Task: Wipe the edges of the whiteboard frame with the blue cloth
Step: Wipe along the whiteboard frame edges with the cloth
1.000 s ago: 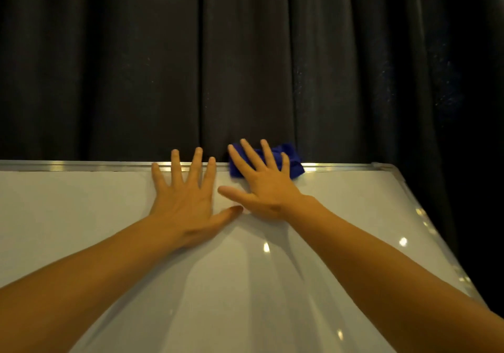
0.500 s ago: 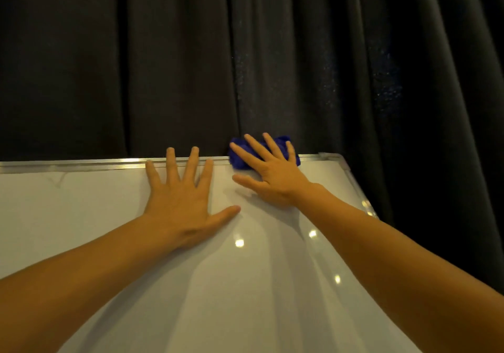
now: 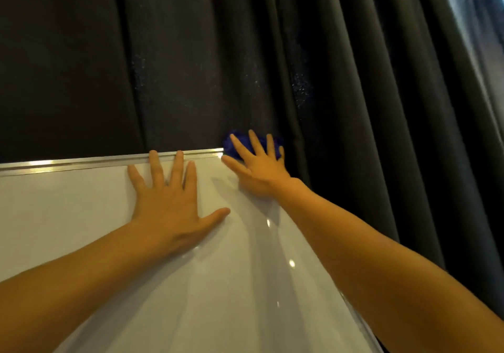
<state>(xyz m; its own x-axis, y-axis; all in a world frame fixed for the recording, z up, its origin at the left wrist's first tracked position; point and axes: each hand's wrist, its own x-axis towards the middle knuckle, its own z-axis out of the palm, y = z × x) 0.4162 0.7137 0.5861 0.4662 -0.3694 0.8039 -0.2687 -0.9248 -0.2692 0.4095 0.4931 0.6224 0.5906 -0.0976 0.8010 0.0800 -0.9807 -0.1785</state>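
One blue cloth (image 3: 234,145) sits under the flat, wide right hand (image 3: 259,167) mid-frame; left hand (image 3: 166,202) spread flat on one whiteboard (image 3: 68,216).

Dark pleated curtain (image 3: 272,61) hung behind the work area, pale strip of daylight (image 3: 480,25) showed at upper right

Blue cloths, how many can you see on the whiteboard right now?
1. The blue cloth sits at the whiteboard's top right corner, pressed under the right hand. The left hand lies flat with nothing visible beneath it; the arms may hide more.
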